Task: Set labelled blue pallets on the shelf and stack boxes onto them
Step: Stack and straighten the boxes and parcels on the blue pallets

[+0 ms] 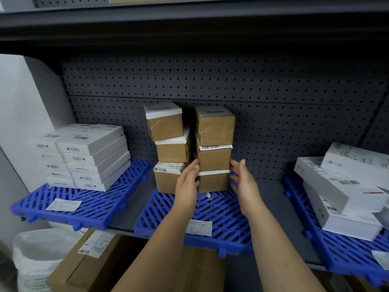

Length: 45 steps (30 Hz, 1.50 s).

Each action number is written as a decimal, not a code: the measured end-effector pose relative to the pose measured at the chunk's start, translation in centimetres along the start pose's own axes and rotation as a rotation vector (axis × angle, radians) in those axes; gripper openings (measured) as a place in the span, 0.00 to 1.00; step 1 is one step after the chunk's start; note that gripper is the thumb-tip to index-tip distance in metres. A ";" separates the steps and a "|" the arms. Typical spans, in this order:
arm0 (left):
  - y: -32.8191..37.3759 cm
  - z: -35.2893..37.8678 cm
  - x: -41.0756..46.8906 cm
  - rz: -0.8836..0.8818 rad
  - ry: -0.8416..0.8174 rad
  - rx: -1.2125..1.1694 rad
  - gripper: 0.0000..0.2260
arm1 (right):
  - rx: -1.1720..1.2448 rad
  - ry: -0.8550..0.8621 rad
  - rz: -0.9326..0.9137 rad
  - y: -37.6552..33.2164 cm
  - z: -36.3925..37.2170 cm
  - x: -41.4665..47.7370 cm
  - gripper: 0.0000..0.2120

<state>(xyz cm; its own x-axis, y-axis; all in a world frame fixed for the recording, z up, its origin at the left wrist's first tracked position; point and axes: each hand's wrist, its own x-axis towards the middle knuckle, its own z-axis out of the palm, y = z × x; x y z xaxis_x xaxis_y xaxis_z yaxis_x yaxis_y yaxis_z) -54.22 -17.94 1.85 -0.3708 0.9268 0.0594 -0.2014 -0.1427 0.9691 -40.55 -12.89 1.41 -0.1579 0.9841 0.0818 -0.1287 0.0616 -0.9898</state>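
Note:
Three blue pallets lie on the grey shelf. The middle pallet (pixel 212 209) carries a paper label (pixel 199 227) and two stacks of brown cardboard boxes: a left stack (pixel 168 148) and a right stack (pixel 214 148), each three high. My left hand (pixel 187 184) is flat against the left side of the right stack's bottom box (pixel 213 182), fingers in the gap between the stacks. My right hand (pixel 244 182) hovers open just right of that box, fingers apart. Neither hand grips anything.
The left pallet (pixel 73 205) holds stacked white boxes (pixel 84 159) and a label. The right pallet (pixel 345 247) holds larger white boxes (pixel 345 192). A pegboard back wall (pixel 210 85) and an upper shelf (pixel 189 22) close the bay. Below sit cardboard cartons (pixel 84 264) and a white sack (pixel 35 256).

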 end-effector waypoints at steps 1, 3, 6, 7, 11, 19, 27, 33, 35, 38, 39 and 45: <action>0.0 -0.1 -0.1 0.005 0.007 0.002 0.15 | 0.010 0.000 0.004 0.1 -0.1 -0.2 0.23; -0.1 -0.3 -0.4 0.019 0.020 0.002 0.15 | 0.026 -0.004 0.002 0.3 -0.3 -0.8 0.24; -0.5 -0.7 -1.2 0.033 0.037 -0.005 0.14 | 0.046 0.013 0.000 0.9 -0.6 -1.8 0.23; -0.6 -0.8 -1.4 0.031 0.035 -0.015 0.13 | 0.061 0.018 -0.003 1.0 -0.7 -2.2 0.22; -0.7 -1.2 -1.9 0.017 0.027 -0.042 0.14 | 0.113 0.041 -0.014 1.1 -0.7 -3.7 0.22; -0.9 -2.3 -3.1 0.002 -0.005 -0.071 0.15 | 0.159 0.096 -0.043 1.1 -0.6 -6.1 0.21; -0.8 -2.2 -3.6 0.002 -0.043 -0.061 0.14 | 0.128 0.144 -0.067 0.9 -0.5 -7.1 0.19; -0.4 -2.5 -3.8 0.003 -0.037 -0.064 0.11 | 0.002 0.195 -0.102 0.2 -0.4 -7.2 0.12; 0.2 -2.6 -3.9 0.005 -0.010 -0.035 0.10 | -0.045 0.222 -0.124 -0.5 -0.4 -7.1 0.14; 2.4 -3.0 -3.5 0.083 0.022 0.074 0.10 | -0.143 0.297 -0.186 -2.9 -0.8 -6.3 0.15; 3.4 -3.1 -3.2 0.131 0.032 0.121 0.11 | -0.175 0.325 -0.221 -4.3 -1.0 -5.9 0.14; 10.8 -5.1 -1.0 0.530 0.087 0.729 0.16 | -0.429 0.287 -0.485 -14.2 0.1 -2.0 0.12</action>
<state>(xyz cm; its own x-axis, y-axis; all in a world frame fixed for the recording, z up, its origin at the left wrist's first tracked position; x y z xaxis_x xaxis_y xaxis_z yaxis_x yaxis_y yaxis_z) -60.65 -22.21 11.02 -0.3241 0.7685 0.5517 0.6289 -0.2607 0.7325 -38.54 -15.74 15.27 0.0910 0.8306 0.5494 0.2874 0.5063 -0.8130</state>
